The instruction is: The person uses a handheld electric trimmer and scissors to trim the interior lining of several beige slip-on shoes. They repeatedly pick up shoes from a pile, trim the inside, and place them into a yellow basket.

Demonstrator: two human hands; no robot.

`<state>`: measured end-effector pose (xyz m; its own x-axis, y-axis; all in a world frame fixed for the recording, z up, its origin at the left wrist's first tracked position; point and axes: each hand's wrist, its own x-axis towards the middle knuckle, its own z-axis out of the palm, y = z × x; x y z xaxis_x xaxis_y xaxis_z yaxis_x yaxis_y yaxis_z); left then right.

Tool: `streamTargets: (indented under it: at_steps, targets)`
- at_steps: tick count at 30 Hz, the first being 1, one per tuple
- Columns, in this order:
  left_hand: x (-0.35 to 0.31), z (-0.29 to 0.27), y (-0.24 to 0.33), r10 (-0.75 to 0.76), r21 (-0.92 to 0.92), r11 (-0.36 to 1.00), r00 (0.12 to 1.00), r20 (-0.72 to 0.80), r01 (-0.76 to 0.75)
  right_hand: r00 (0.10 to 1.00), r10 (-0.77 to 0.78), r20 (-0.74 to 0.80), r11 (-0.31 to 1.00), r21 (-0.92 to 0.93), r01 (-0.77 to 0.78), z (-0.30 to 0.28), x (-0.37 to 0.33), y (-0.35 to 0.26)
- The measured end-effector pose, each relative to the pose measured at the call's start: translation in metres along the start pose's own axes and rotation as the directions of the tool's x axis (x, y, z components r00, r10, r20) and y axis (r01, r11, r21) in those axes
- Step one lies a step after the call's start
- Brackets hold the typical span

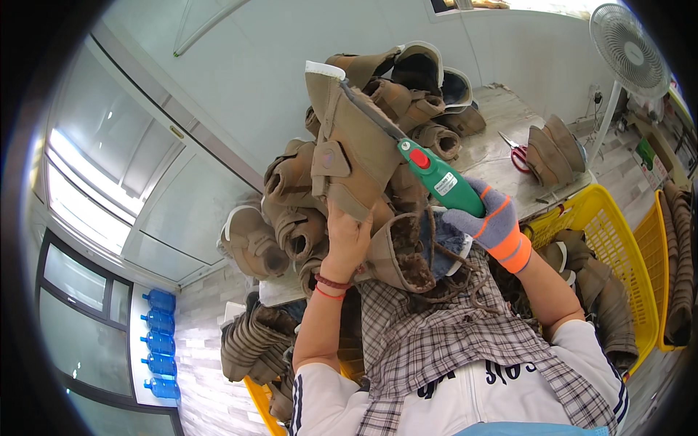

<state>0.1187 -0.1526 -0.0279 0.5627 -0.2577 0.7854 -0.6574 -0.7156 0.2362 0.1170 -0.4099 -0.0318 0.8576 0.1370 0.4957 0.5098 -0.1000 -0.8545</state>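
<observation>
Light blue material [534, 429] shows at the lower edge and is nearest to the camera, with the white top [465, 396] and the checked apron [436, 341] just beyond it; I cannot tell what this material is.

Above the apron, 1 tan boot [352, 156] is raised in front of the pile. The bare left hand [349, 236] holds it at the lower end, with the fingers closed around this part. From this hand the boot goes upward and away; its long axis is near to upright, and its white-edged top leans a little to the left.

The right hand [494, 221], in a grey and orange glove, grips the green tool [443, 178]. This tool points up and to the left, and its long dark blade [374, 114] seems to lie along the right edge of the boot. So the left hand is nearer to the boot, and the right one reaches it only through the tool.

Below the tool rests 1 fleece-lined boot [398, 251]. Behind is a pile of boots [294, 174] on the table [502, 116]. To the right are red-handled scissors [519, 156] and 1 yellow basket [611, 218].
</observation>
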Motion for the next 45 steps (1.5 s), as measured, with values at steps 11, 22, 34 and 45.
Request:
streamTargets:
  at_steps: [11, 22, 34, 45]
  targets:
    - [-0.007, 0.009, 0.006, 0.183, 0.295, 0.916, 0.938, 0.295, -0.272, 0.974, 0.227, -0.027, 0.944, 0.251, -0.213, -0.007, 0.003, 0.001]
    - [-0.007, 0.019, 0.011, 0.183, 0.192, 0.952, 0.947, 0.262, -0.237, 0.962, 0.252, -0.102, 0.930, 0.300, -0.212, -0.033, 0.002, 0.016]
    - [-0.003, 0.025, 0.002, 0.058, 0.013, 0.998, 0.992, 0.113, -0.060, 0.998, 0.046, -0.043, 0.997, -0.059, -0.048, -0.023, -0.018, 0.024]
    - [-0.003, 0.023, 0.016, 0.230, 0.254, 0.915, 0.922, 0.310, -0.314, 0.970, 0.233, -0.071, 0.944, 0.257, -0.208, -0.019, -0.009, 0.004]
